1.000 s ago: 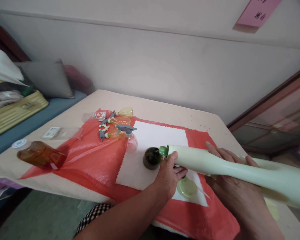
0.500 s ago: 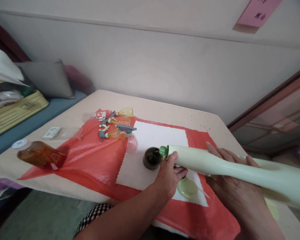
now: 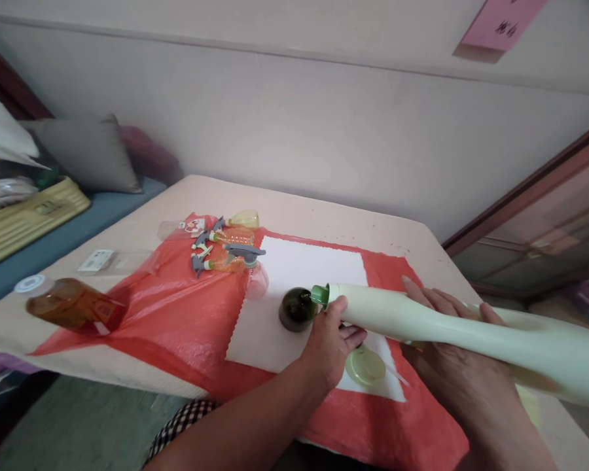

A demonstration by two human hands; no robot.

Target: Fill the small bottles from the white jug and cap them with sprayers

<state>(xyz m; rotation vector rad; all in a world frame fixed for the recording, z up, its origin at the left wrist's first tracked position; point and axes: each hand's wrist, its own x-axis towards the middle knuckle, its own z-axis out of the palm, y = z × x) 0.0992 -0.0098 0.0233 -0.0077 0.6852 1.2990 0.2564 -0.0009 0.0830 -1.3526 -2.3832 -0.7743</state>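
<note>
A large pale green plastic jug [image 3: 392, 311] lies almost level in my hands, its green spout [image 3: 319, 294] pointing left. The spout is over the top of a small dark green bottle [image 3: 297, 310] standing on a white sheet. My left hand [image 3: 330, 340] grips the jug's neck, thumb in front and other fingers beneath. My right hand [image 3: 451, 327] holds the jug farther back around its handle, fingertips showing behind it. A clear pale green bottle or dish [image 3: 366, 364] sits just under the jug. Whether liquid flows from the spout I cannot make out.
Red plastic sheeting [image 3: 171, 333] covers part of the table under the white sheet [image 3: 314, 261]. Several spray bottles [image 3: 238, 237] lie at its far left. A bottle of amber liquid [image 3: 73, 304] lies nearer left, beside clear packaging [image 3: 97, 260]. A wall [image 3: 275, 118] rises behind.
The view has shifted very slightly, so everything sits a little farther left. Both hands keep their hold on the jug, and its spout stays over the dark bottle.
</note>
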